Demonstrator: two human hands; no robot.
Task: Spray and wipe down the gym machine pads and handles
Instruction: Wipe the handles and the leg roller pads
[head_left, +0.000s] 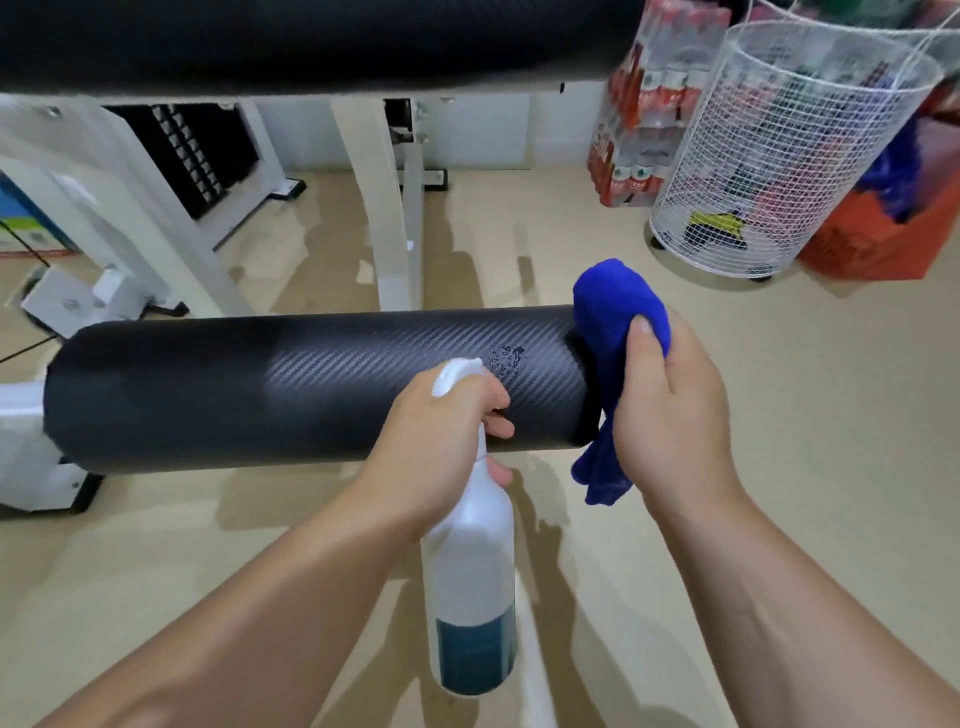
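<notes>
So, L hand (441, 436): curled round spray bottle (470, 561) neck, nozzle aimed at roller pad (234, 389).
R hand (670, 410): grips blue cloth (615, 306) at pad end, ready to wipe droplets (506, 358).

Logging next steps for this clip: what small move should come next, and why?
Probably sweep the cloth in the right hand leftward over the droplets on the pad: they sit unwiped just beside it, while the left hand holds the bottle.

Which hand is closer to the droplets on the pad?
Left hand grips the spray bottle right beside the droplets; right hand holds the cloth at the end of the pad.
</notes>
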